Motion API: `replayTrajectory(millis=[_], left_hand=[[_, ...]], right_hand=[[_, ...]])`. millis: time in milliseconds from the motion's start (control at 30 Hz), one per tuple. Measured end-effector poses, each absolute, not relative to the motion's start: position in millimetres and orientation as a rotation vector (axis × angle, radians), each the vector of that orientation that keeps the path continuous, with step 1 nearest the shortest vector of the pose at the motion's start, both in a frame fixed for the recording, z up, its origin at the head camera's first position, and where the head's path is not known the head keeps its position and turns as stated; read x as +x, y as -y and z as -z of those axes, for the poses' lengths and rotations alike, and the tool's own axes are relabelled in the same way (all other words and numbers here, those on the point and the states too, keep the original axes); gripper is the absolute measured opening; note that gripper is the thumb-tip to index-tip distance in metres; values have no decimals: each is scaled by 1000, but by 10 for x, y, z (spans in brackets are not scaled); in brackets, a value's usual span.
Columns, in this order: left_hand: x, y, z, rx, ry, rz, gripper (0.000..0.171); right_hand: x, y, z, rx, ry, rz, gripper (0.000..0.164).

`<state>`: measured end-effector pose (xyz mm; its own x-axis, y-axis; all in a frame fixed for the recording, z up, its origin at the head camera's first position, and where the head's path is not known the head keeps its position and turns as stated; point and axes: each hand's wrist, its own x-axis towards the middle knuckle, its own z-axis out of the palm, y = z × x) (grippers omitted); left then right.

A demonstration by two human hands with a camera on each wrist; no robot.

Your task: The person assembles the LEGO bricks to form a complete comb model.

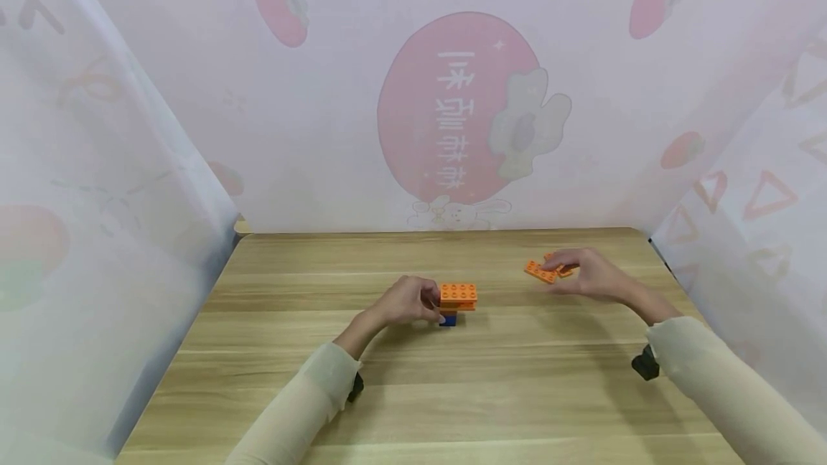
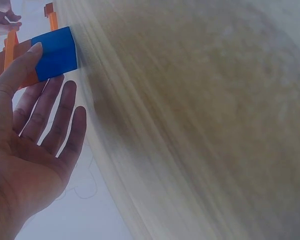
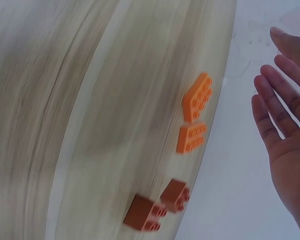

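My left hand pinches a brick stack from its left side; in the left wrist view the thumb lies on the blue base brick and the other fingers stretch out. The stack has brown bricks in its middle and an orange plate on top, wider than the base. Over toward the right, my right hand hovers above two loose orange bricks. Its fingers look extended in the right wrist view, with nothing in them. Both orange bricks lie studs up on the table.
Two brown bricks stand near the orange ones in the right wrist view; the right hand hides them from the head view. The wood-grain table ends at a pale printed curtain at the back and both sides.
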<state>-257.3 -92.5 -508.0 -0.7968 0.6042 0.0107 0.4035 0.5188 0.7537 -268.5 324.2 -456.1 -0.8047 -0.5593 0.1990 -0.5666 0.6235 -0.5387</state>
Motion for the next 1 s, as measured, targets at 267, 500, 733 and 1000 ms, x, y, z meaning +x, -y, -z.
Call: replayTrajectory(millis=[267,500,733,1000], left_hand=[[-2568,925,5084,851,-2516,-1149,23],[-2561,923,5077,843,-2524,-1144,23],[-2556,921,5078,841,-2518,-1147,22],[-2558,921,5089,843,-2516,-1148,22]], right_hand=[[-2732,-3491,4576,980,2817,-941,32],[-2733,-3707,4563,915,2881,-945,29],[-2735,-3928,4613,862,2934,-897,32],[-2725,-4121,4685,749,3004,-893,35]])
